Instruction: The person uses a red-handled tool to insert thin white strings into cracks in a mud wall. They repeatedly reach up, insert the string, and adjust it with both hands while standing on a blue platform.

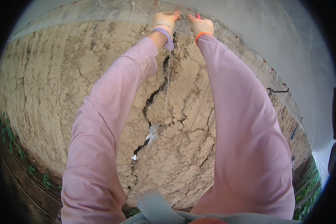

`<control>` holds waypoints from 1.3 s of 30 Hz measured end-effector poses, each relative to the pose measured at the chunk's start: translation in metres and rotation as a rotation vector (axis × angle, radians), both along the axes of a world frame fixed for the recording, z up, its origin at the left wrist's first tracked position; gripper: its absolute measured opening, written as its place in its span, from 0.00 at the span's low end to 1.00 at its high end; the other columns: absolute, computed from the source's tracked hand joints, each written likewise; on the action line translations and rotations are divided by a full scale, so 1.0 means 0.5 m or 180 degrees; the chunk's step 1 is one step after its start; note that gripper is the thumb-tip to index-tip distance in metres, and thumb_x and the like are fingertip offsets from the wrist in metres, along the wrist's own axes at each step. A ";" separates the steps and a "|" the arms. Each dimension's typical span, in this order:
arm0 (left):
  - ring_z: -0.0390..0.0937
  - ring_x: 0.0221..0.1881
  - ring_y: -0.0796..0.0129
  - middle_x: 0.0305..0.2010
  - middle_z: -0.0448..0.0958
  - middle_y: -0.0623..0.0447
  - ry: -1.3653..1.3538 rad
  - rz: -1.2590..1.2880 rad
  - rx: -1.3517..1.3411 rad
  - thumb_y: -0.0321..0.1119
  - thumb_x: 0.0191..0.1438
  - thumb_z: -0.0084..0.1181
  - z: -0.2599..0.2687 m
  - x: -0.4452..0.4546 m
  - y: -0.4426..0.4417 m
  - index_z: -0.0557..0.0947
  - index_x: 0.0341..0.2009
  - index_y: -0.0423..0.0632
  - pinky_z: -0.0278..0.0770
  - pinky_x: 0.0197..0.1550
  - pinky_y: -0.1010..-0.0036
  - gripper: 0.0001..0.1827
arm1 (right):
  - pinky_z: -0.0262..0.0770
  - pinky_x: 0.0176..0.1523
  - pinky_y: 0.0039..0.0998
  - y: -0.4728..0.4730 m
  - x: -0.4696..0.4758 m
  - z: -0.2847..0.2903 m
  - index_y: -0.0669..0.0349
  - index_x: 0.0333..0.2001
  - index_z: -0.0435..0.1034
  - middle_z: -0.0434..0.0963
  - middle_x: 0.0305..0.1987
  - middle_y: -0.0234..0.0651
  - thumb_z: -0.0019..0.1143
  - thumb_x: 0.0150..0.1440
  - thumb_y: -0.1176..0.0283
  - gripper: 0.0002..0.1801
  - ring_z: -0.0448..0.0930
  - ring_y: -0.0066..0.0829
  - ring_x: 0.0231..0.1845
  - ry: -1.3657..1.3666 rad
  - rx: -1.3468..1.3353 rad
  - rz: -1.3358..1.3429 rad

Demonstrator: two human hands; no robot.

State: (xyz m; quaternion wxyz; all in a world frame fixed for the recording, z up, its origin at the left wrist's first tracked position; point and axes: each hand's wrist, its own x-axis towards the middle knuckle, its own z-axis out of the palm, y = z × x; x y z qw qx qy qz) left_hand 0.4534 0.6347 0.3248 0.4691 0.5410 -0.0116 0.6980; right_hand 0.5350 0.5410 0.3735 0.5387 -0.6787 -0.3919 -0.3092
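Observation:
Both arms reach up to a wire (226, 28) running along the plastic sheeting at the top of a cracked earthen wall (81, 64). My left hand (164, 21), in a striped knit glove with a purple cuff, pinches at the wire; a thin white string (167, 92) hangs down the wall below it. My right hand (200, 24), gloved with an orange cuff, is a short way to the right, closed around a small tool with a red part (198, 16). White string shows between the two hands. The fingertips are small in view, and the tool's kind cannot be told.
A dark metal hook (278, 90) hangs at the right of the wall. Red ties (263, 62) and string ends line the wire. Translucent plastic film (282, 36) slopes over the right. White scraps (153, 134) sit in the wall's crack. Green plants (8, 134) grow at the lower left.

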 end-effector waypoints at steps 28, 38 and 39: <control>0.79 0.36 0.56 0.35 0.81 0.45 -0.0519 -0.0282 -0.0561 0.44 0.51 0.56 0.042 0.152 -0.122 0.82 0.36 0.46 0.74 0.38 0.67 0.15 | 0.70 0.49 0.31 -0.129 0.011 -0.010 0.56 0.46 0.73 0.77 0.47 0.41 0.56 0.53 0.53 0.23 0.77 0.35 0.45 -0.1612 -0.0568 0.0839; 0.77 0.26 0.65 0.26 0.80 0.51 -0.1002 0.0853 -0.0385 0.37 0.48 0.59 0.086 0.211 0.002 0.84 0.36 0.46 0.72 0.29 0.67 0.12 | 0.73 0.37 0.29 -0.039 0.099 0.085 0.66 0.40 0.72 0.80 0.33 0.39 0.54 0.53 0.74 0.10 0.78 0.30 0.33 -0.1771 0.0262 0.1640; 0.77 0.30 0.64 0.30 0.80 0.49 -0.1066 0.0525 -0.0322 0.36 0.50 0.58 0.098 0.232 0.013 0.83 0.38 0.44 0.73 0.33 0.69 0.12 | 0.74 0.38 0.31 -0.035 0.110 0.099 0.65 0.40 0.72 0.80 0.33 0.40 0.55 0.52 0.73 0.11 0.79 0.33 0.34 -0.2137 0.0438 0.1084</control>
